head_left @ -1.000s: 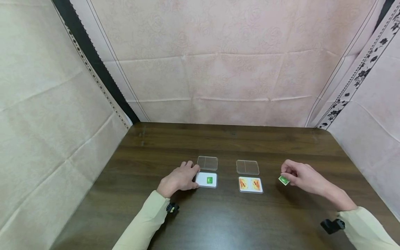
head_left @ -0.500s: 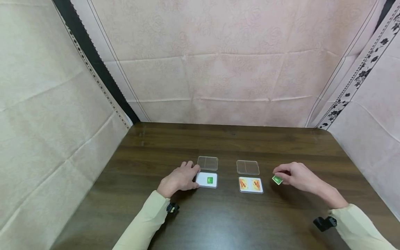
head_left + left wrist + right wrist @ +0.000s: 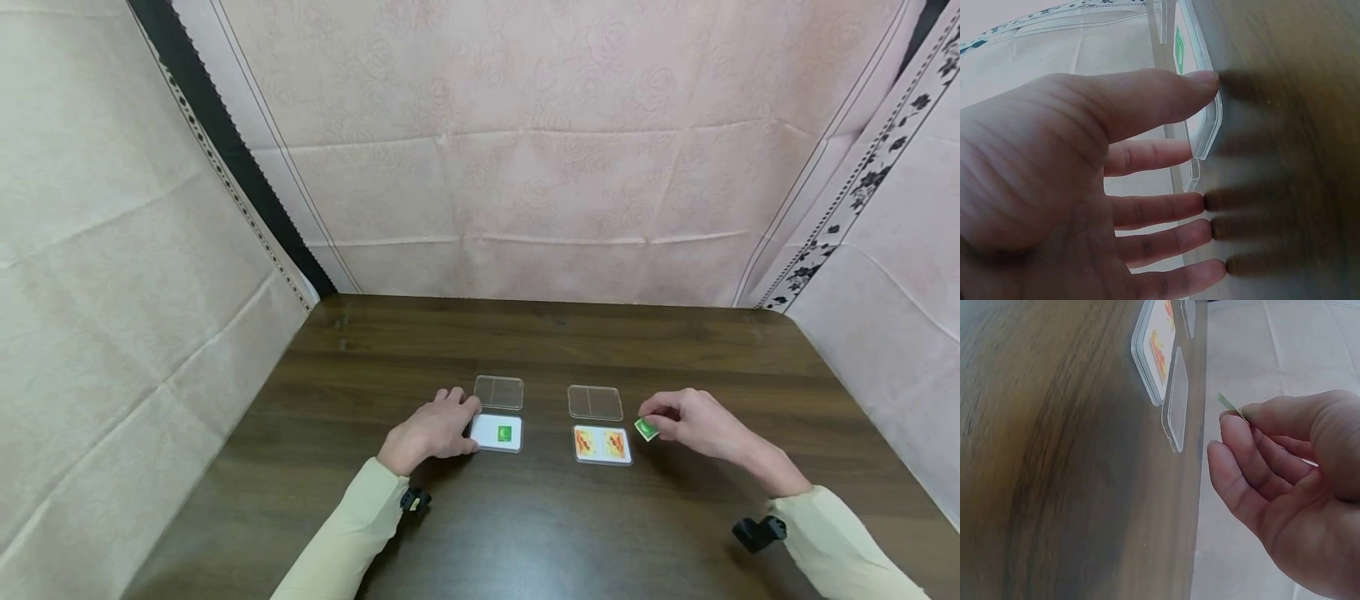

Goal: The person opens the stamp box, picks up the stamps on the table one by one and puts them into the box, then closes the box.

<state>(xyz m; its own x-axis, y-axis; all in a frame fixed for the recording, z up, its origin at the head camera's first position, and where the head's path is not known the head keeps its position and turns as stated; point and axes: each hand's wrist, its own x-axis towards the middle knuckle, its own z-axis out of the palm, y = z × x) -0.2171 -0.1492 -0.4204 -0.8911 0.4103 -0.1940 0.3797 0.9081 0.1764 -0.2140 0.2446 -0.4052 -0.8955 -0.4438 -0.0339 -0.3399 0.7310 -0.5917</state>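
Right hand: we see the right hand [image 3: 697, 423] pinching a small green card [image 3: 647, 429] between thumb and forefinger, with the other fingers bent inward.
Green card: it is raised off the table, tilted, just beyond the right end of the right box; from the right wrist we see it almost edge-on (a thin green sliver).
Left hand: we see the left hand [image 3: 435, 427] with its fingers straight and spread rather than closed, the thumb touching the near edge of the left box and the forefinger by its left end; the other fingertips reach down to the tabletop.
Left box: the left box [image 3: 487, 432] lies flat, white inside a clear rim, with one green square [image 3: 505, 434] right of its middle.
Right box: the right box [image 3: 602, 457] lies flat too, well apart from the left one, showing two orange pictures [image 3: 614, 443] side by side.
Clear pieces: behind the left box we find a clear plastic piece [image 3: 498, 392], and behind the right box a second clear piece [image 3: 595, 402], each marked by a line down its middle.
Surroundings: all this is on a dark brown wooden table [image 3: 480, 533], with pale cloth [image 3: 540, 183] hanging behind it and at both sides.
Wrists: we notice a black device [image 3: 760, 533] at the right cuff and another [image 3: 415, 500] at the left.
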